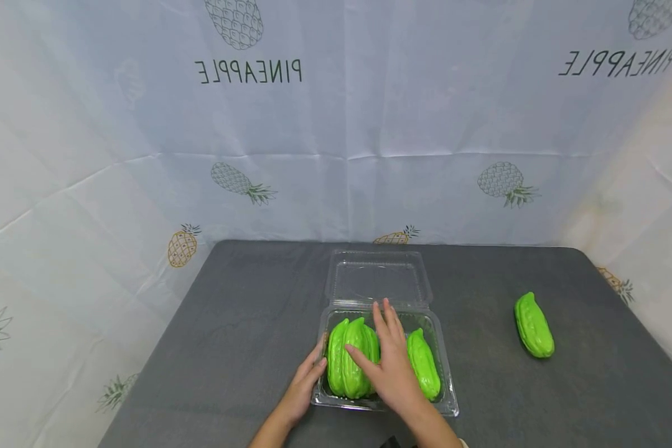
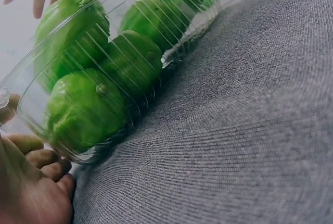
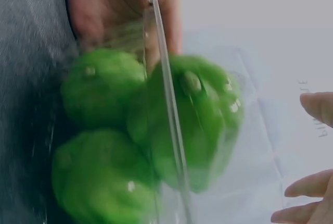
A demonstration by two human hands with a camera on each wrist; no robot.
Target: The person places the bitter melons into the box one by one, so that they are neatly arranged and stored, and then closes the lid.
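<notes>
A clear plastic clamshell box (image 1: 450, 403) sits on the table, its lid (image 1: 378, 283) folded back. Bright green, ridged, oblong fruits (image 1: 356, 358) are grouped at the left inside it, one on top of others. Another green fruit (image 1: 424, 366) lies at the box's right side. My left hand (image 1: 298, 391) rests against the left wall, its fingers relaxed along the plastic in the left wrist view. Above the middle of the box is my right hand (image 1: 394, 370), fingers spread and holding nothing; it hides part of the contents.
One more green fruit (image 1: 534, 326) lies apart on the dark grey table (image 1: 246, 323), right of the box. A pale cloth with pineapple prints (image 1: 347, 118) hangs behind the table and along both sides.
</notes>
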